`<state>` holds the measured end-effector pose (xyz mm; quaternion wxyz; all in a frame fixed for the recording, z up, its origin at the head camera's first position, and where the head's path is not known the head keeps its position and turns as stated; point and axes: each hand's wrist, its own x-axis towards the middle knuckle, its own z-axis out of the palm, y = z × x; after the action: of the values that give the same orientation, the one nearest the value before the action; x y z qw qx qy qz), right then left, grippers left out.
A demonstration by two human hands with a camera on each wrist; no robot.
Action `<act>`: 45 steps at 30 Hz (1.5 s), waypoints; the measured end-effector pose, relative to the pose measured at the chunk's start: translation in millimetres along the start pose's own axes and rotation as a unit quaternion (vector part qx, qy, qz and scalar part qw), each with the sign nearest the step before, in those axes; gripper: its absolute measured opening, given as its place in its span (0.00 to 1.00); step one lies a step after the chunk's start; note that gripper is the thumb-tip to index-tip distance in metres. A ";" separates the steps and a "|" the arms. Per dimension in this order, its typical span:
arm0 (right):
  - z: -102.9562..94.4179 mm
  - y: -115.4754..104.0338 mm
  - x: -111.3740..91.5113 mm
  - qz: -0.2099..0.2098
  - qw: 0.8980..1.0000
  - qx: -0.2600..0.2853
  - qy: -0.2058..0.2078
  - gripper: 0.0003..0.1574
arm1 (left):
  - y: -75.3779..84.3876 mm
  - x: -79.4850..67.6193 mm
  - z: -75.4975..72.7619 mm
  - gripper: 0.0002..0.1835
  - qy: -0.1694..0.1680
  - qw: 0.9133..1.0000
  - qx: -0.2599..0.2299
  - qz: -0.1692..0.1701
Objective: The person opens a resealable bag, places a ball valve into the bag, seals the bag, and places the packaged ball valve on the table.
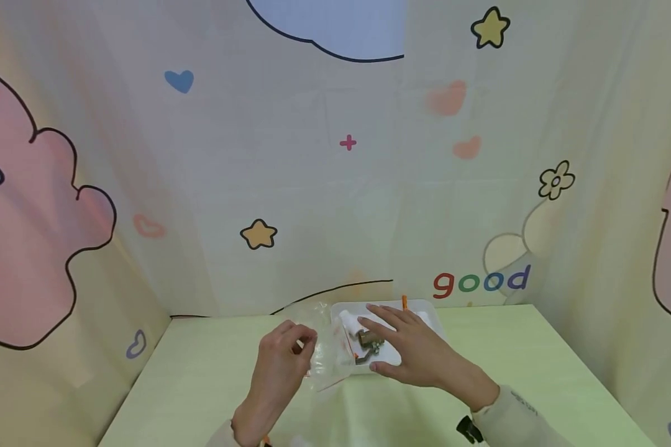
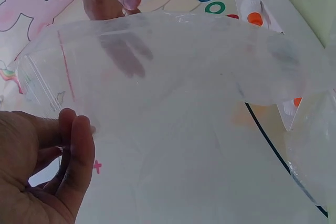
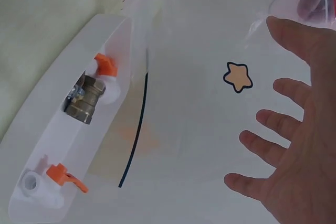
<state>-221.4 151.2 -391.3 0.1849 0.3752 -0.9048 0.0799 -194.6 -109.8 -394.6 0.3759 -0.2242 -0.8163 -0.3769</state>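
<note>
My left hand (image 1: 284, 357) pinches the edge of a clear plastic zip bag (image 1: 324, 347), which hangs out to its right. In the left wrist view the bag (image 2: 184, 61) stretches across the picture, with a red line near the pinched end. Spread wide, the fingers of my right hand (image 1: 416, 347) hold nothing and stand over the white tray (image 1: 433, 313). The right wrist view shows a brass valve (image 3: 86, 98) in that tray, with white plastic valves (image 3: 47, 190) with orange handles at either side of it. The bag partly covers the tray's left side.
A pale green table (image 1: 201, 360) lies under the tray. Behind it hangs a printed cloth (image 1: 313, 186) with hearts, stars and the word "good". A small black object (image 1: 470, 429) shows by the right sleeve.
</note>
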 end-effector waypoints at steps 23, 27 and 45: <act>53.5 49.6 27.2 0.056 0.987 0.022 -0.150 0.47 | -3.6 -5.4 3.5 0.11 -0.015 0.999 0.035 0.010; 64.1 45.4 30.9 0.068 0.984 0.035 -0.164 0.48 | -4.7 -5.8 4.0 0.11 -0.019 0.999 0.035 0.005; 108.2 35.1 49.6 0.060 0.987 0.043 -0.143 0.34 | -5.0 -6.7 3.7 0.11 -0.027 0.999 0.042 -0.008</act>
<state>-308.3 113.1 -471.3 0.0326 0.3358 -0.9383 0.0752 -195.4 -110.5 -403.8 0.3600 -0.2112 -0.8430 -0.3393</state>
